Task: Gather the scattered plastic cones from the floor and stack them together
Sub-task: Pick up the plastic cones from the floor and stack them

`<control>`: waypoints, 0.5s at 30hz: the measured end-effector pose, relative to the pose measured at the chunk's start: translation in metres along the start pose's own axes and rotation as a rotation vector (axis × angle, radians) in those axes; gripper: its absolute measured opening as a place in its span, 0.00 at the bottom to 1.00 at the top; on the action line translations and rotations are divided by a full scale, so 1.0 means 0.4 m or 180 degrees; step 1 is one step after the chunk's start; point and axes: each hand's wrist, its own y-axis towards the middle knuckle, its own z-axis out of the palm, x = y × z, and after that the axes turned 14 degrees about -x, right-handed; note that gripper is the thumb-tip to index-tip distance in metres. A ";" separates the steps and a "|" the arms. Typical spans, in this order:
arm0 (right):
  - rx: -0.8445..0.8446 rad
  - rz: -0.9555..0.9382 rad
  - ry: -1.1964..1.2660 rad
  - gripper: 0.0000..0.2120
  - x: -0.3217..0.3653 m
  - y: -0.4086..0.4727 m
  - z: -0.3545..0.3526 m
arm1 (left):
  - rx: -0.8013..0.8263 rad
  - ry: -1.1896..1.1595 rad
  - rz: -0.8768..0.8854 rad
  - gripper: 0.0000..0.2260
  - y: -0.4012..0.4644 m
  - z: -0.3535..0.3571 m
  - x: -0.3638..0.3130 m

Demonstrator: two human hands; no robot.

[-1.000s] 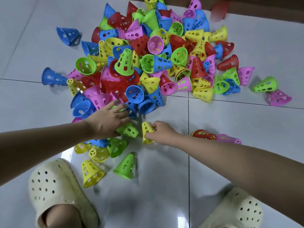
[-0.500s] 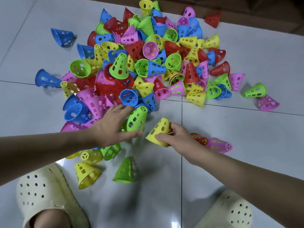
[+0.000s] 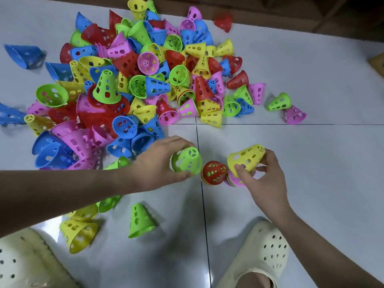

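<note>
Green perforated plastic cone [image 3: 187,161] sits gripped in the left hand [image 3: 158,163], yellow perforated plastic cone [image 3: 246,157] pinched in the right hand [image 3: 264,173]. Between both hands stands a short red-topped cone stack [image 3: 214,172], tip up, slightly nearer the left.

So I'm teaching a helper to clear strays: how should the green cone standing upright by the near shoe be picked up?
The upright green cone stands on its wide rim with the narrow top up and bare floor around it. Come from above and close the fingers around the upper tapered wall, just below the top. That likely keeps the open base facing down, ready to drop over a stack.
</note>
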 end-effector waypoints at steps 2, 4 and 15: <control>-0.0073 -0.0109 -0.0193 0.19 -0.027 0.006 -0.025 | 0.0061 -0.0002 -0.0054 0.27 -0.004 0.030 -0.012; -0.0094 -0.0148 -0.0326 0.21 -0.060 0.014 -0.039 | 0.0157 -0.0019 -0.0027 0.27 -0.006 0.057 -0.024; 0.0314 -0.0360 -0.0736 0.17 -0.226 0.075 -0.022 | 0.0471 0.0233 -0.0176 0.27 0.043 0.162 -0.015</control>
